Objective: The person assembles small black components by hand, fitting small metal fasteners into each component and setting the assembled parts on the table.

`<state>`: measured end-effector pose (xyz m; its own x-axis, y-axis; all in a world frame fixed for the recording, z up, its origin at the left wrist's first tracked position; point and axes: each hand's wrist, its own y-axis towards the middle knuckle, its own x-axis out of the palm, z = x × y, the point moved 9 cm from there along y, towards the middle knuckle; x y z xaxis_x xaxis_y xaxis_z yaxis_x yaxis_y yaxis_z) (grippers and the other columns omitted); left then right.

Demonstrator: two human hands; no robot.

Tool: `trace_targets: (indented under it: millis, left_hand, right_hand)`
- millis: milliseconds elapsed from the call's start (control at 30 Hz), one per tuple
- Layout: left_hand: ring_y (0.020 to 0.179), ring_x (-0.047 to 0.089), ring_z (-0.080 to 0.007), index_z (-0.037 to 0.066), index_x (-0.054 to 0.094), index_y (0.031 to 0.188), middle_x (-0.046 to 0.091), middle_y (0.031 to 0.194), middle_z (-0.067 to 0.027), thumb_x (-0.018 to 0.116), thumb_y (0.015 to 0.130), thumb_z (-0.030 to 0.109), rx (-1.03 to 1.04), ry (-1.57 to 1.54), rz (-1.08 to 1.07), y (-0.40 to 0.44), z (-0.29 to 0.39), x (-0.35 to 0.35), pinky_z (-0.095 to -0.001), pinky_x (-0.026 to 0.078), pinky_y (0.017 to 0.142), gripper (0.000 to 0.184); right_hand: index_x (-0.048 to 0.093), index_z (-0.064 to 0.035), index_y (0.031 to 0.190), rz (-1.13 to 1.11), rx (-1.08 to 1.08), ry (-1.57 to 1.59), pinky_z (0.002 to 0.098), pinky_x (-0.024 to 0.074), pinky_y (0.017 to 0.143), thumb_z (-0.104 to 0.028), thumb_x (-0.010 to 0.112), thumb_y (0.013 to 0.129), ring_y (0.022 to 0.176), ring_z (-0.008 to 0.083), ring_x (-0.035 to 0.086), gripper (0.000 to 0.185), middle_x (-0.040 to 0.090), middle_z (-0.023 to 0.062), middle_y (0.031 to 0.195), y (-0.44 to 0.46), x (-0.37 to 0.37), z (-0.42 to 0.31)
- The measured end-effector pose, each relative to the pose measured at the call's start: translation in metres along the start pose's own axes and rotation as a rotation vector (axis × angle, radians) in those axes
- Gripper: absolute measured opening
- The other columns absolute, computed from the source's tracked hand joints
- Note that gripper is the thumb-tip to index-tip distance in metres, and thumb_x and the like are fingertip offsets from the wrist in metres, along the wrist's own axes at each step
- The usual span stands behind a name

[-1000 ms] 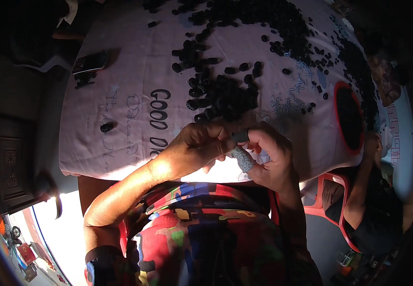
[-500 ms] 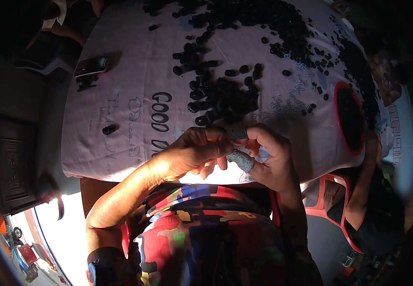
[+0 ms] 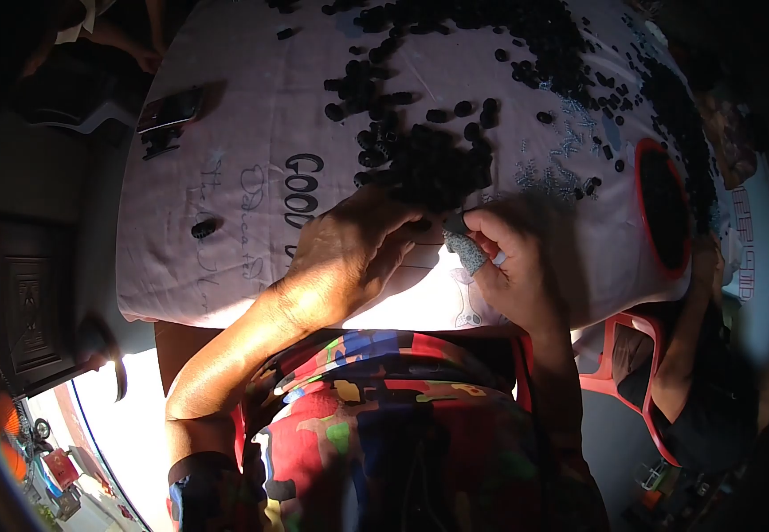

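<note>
My left hand (image 3: 336, 253) reaches over the cloth to the near edge of a heap of black plastic parts (image 3: 433, 164). Its fingertips are bent in shadow against the heap, and what they hold, if anything, is hidden. Just to the right, my right hand (image 3: 513, 253) has its fingers drawn together near the heap's lower edge. A grey speckled wrap (image 3: 465, 252) covers its thumb, and a dark cover sits on a fingertip. Whatever lies between those fingers is too dark to make out. Small clear pieces (image 3: 562, 173) are scattered beyond my right hand.
A red-rimmed basin (image 3: 642, 191) of black parts stands at the right. A phone on a stand (image 3: 172, 111) and a lone black part (image 3: 204, 228) lie left on the pink cloth (image 3: 251, 106). A co-worker's arm (image 3: 682, 355) is at right; another person's arms show top left.
My hands have moved apart from each other and forward. My left hand has gone to the heap. The view has shifted slightly, and the person at top left has moved an arm.
</note>
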<state>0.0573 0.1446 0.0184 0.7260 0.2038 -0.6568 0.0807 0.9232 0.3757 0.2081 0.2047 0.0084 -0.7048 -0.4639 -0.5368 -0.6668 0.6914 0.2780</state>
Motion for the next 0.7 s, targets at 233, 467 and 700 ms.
trace_targets:
  millis: [233, 467, 700]
  left_hand:
    - [0.088, 0.070, -0.0325, 0.013, 0.069, 0.111, 0.064, 0.108, -0.0119, 0.069, 0.087, 0.008, -0.046, 0.107, -0.021, -0.001, -0.003, 0.009, -0.0404, 0.060, 0.073, 0.025]
    - [0.087, 0.070, -0.0231, 0.006, 0.068, 0.108, 0.067, 0.100, -0.0116, 0.069, 0.092, 0.009, -0.208, -0.338, -0.042, -0.004, -0.014, 0.012, -0.0335, 0.058, 0.073, 0.016]
    - [0.081, 0.063, -0.0090, -0.003, 0.066, 0.116, 0.070, 0.098, -0.0076, 0.069, 0.097, 0.012, -0.528, -1.026, -0.121, -0.013, -0.026, 0.034, -0.0229, 0.053, 0.073, 0.025]
  right_hand:
    - [0.063, 0.0043, 0.102, -0.030, 0.027, -0.005, 0.0298, 0.0507, 0.066, 0.012, 0.064, 0.075, 0.071, 0.0184, 0.061, 0.028, 0.062, 0.0109, 0.085, 0.000, 0.002, 0.001]
    - [0.064, 0.0008, 0.101, 0.052, -0.066, 0.016, 0.0261, 0.0455, 0.058, 0.012, 0.070, 0.073, 0.067, 0.0120, 0.054, 0.030, 0.063, 0.0072, 0.092, 0.000, -0.002, -0.006]
    - [0.064, -0.0016, 0.100, 0.104, -0.162, 0.026, 0.0260, 0.0450, 0.057, 0.012, 0.074, 0.071, 0.067, 0.0120, 0.054, 0.032, 0.065, 0.0065, 0.094, 0.001, -0.009, -0.020]
